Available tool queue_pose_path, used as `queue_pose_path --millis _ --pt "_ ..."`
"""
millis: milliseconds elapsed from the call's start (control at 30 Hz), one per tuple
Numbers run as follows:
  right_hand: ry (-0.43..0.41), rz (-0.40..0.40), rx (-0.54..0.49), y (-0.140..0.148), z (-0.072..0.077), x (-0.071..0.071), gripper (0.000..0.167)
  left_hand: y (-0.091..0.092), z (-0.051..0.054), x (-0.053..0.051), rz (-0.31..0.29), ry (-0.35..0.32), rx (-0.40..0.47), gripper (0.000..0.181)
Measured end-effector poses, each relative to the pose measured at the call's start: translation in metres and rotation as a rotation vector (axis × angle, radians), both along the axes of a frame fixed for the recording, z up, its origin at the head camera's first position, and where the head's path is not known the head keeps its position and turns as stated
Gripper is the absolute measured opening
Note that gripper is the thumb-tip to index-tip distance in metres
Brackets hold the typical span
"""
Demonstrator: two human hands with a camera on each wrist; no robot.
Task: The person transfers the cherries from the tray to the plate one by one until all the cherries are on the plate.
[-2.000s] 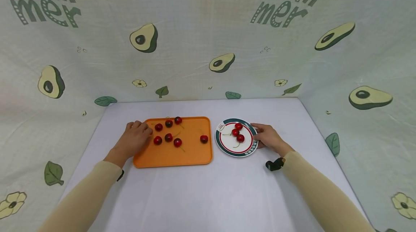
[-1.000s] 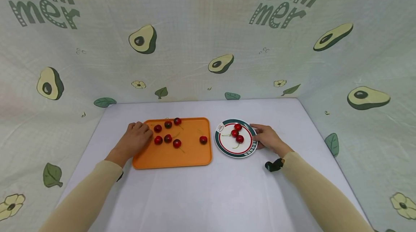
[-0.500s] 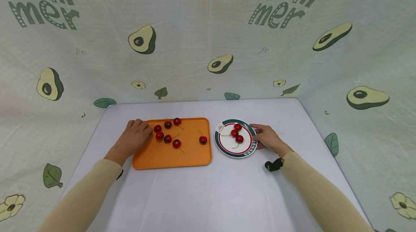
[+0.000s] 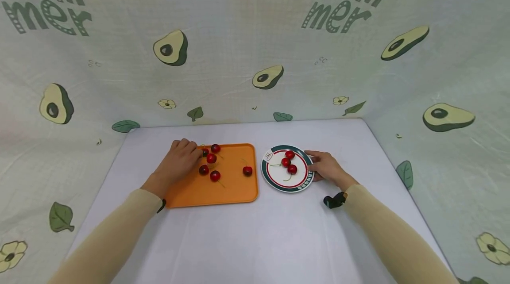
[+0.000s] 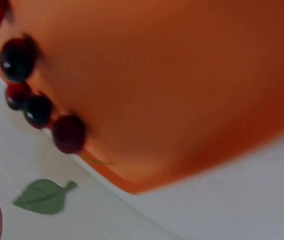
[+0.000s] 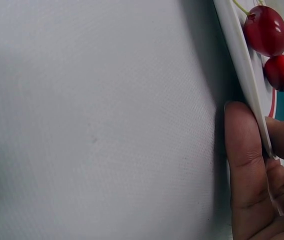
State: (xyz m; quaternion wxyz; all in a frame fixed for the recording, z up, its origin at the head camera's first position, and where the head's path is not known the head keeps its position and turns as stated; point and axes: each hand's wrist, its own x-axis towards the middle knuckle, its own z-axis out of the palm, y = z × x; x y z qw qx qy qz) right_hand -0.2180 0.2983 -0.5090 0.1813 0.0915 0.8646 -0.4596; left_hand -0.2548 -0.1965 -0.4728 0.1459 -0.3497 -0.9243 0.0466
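Note:
In the head view my left hand (image 4: 181, 160) is over the left part of the orange tray (image 4: 233, 193). Just off its fingertips hangs a red cherry (image 4: 211, 158), apparently pinched by its stem, which the hand hides. Several dark red cherries lie in the tray, among them one (image 4: 215, 175) near the middle and one (image 4: 247, 171) at the right. My right hand (image 4: 328, 170) pinches the rim of a round white plate (image 4: 284, 182) with a green band; in the right wrist view digits lie above and below the rim. Three cherries (image 4: 292, 169) sit on the plate.
A white table (image 4: 255, 239) carries the tray and plate side by side, close together. Behind it hangs a pale cloth (image 4: 223, 76) printed with avocados and leaves. A dark wrist device (image 4: 334, 200) sits at my right cuff.
One cherry has risen off the tray and travelled right with my left hand. That hand now covers another cherry at the tray's left. The right hand stays on the plate.

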Motion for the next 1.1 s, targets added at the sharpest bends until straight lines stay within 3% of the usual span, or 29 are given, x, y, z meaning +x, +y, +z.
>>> queue_pose_path --millis 200,400,800,1100 --pt "-0.002 -0.007 -0.005 -0.002 0.001 -0.001 0.066 0.039 0.011 0.0 -0.089 0.03 0.066 0.015" --pt "-0.003 -0.008 -0.011 -0.002 0.0 -0.003 0.065 0.079 0.013 -0.005 -0.05 -0.043 0.062 0.014" --pt "-0.003 -0.022 -0.017 0.0 -0.001 -0.002 0.065 0.167 0.002 -0.017 0.027 -0.101 -0.011 0.023" --pt "0.002 -0.025 -0.019 0.0 -0.002 -0.002 0.065 0.212 -0.003 -0.026 0.053 -0.114 -0.084 0.026"
